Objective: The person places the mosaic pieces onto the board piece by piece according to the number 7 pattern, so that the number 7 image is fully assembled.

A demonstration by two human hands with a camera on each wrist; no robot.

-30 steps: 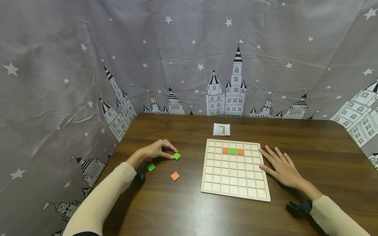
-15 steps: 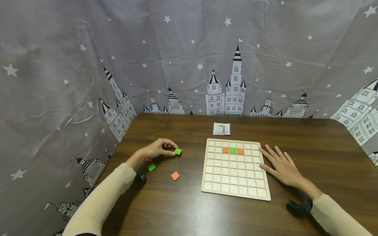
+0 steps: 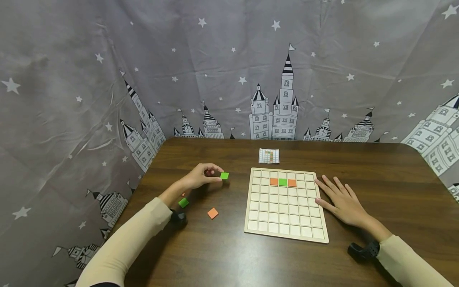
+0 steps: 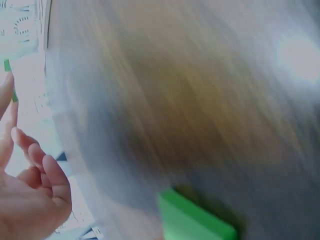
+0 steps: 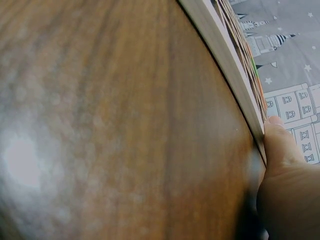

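My left hand [image 3: 203, 175] pinches a square green tile [image 3: 224, 175] between thumb and fingertips, held above the table left of the board. In the left wrist view, that green tile [image 4: 14, 95] shows only as slivers at the fingertips. My right hand [image 3: 342, 205] lies spread beside the pale wooden grid board [image 3: 283, 209], thumb and a fingertip touching its right edge. In the board's second row sit an orange tile [image 3: 274, 181], a green tile [image 3: 283, 182] and another orange tile [image 3: 292, 183], side by side.
Left on the table lie a loose green tile [image 3: 183, 203], an orange tile [image 3: 212, 213] and an orange piece [image 3: 183, 194] mostly hidden by the left wrist. Behind the board is a small printed grid card [image 3: 269, 156]. A grey castle-print curtain [image 3: 215, 59] borders the table.
My left hand has lifted the green tile off the table and carried it right and away from me, toward the board. The right hand stays in place.
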